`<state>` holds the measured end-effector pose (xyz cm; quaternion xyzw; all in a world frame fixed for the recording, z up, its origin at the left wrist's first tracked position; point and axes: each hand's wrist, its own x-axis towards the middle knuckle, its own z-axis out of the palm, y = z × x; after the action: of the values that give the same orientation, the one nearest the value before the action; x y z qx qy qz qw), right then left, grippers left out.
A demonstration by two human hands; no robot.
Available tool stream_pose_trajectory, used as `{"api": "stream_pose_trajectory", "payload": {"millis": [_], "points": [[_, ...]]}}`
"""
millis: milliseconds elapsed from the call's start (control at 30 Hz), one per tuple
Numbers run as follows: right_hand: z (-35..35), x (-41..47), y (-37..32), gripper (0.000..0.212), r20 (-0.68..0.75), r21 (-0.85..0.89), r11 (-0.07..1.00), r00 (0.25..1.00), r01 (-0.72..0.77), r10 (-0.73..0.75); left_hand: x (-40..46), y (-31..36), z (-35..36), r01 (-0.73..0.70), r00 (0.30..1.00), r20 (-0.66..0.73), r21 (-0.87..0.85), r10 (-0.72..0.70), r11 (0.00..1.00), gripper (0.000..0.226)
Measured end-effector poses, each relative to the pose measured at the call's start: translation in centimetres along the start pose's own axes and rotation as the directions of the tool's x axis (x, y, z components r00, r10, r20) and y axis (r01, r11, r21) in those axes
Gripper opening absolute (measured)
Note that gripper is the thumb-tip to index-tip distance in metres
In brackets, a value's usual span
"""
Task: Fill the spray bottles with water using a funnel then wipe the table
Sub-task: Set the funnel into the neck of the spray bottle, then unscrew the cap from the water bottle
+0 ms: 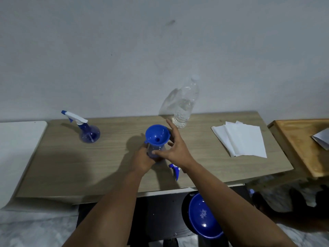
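Fingers [142,157] of L hand grip clear bottle [154,150] w/ blue funnel [157,134]; R fingers [171,127] spread.

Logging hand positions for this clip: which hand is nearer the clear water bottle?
Right. The right hand is open beside the funnel, its fingertips just short of the water bottle. The left hand holds the spray bottle under the funnel, farther away.

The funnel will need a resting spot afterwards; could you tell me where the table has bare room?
Bare wood lies on the table in front of the spray bottle, and between water bottle and paper towels. The middle is crowded.
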<state>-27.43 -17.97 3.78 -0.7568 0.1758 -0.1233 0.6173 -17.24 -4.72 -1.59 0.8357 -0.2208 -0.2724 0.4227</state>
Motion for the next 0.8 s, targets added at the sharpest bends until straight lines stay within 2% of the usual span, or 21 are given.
{"api": "stream_pose_trajectory", "payload": {"millis": [33,100,133,200,267,333,400,500,567,633,800], "points": [[-0.6,-0.2,-0.3,0.122,0.032,-0.027,1.0,0.999,-0.004,0.005,-0.4,-0.2,-0.5,-0.022,0.998,0.049,-0.066,0.025,0.998,0.053],[-2.0,-0.3,-1.0,0.111,-0.006,-0.039,0.999,1.0,-0.01,0.01,-0.8,-0.8,-2.0,-0.051,0.996,0.069,-0.012,0.051,0.999,0.058],[-2.9,-0.1,-1.5,0.096,-0.081,-0.03,1.0,0.997,0.003,-0.005,-0.7,-0.6,-3.3,-0.043,0.998,0.045,0.102,0.038,0.994,0.052],[-5.3,1.3,-2.6,0.06,-0.287,-0.073,0.996,0.955,0.057,-0.075,0.7,-0.1,-6.2,0.066,0.995,-0.089,0.266,-0.044,0.962,0.045],[-7.8,3.8,-4.2,0.039,-0.458,-0.172,0.983,0.879,0.062,-0.136,3.2,1.9,-8.5,0.14,0.973,-0.209,0.207,-0.096,0.968,0.052],[-10.1,6.8,-6.2,0.04,-0.545,-0.234,0.972,0.824,0.025,-0.152,5.7,5.8,-9.2,0.062,0.967,-0.255,0.137,-0.025,0.989,0.05],[-11.9,9.9,-8.0,0.052,-0.548,-0.298,0.954,0.825,-0.039,-0.138,7.5,10.6,-8.7,-0.07,0.963,-0.249,0.14,0.104,0.988,0.049],[-13.2,13.7,-9.3,0.068,-0.462,-0.356,0.927,0.885,-0.119,-0.064,10.0,16.1,-6.6,-0.189,0.965,-0.145,0.192,0.218,0.963,0.063],[-13.4,15.1,-8.9,0.061,-0.409,-0.404,0.906,0.911,-0.124,-0.058,11.4,18.1,-4.8,-0.207,0.975,-0.034,0.235,0.221,0.95,0.078],[-13.5,15.4,-8.1,0.045,-0.415,-0.408,0.908,0.906,-0.099,-0.087,11.9,19.6,-2.8,-0.224,0.974,0.05,0.258,0.219,0.94,0.09],[-14.2,12.5,-6.5,0.03,-0.484,-0.284,0.956,0.871,-0.069,-0.082,11.3,20.9,1.5,-0.215,0.974,0.105,0.139,0.201,0.967,0.107]]}}
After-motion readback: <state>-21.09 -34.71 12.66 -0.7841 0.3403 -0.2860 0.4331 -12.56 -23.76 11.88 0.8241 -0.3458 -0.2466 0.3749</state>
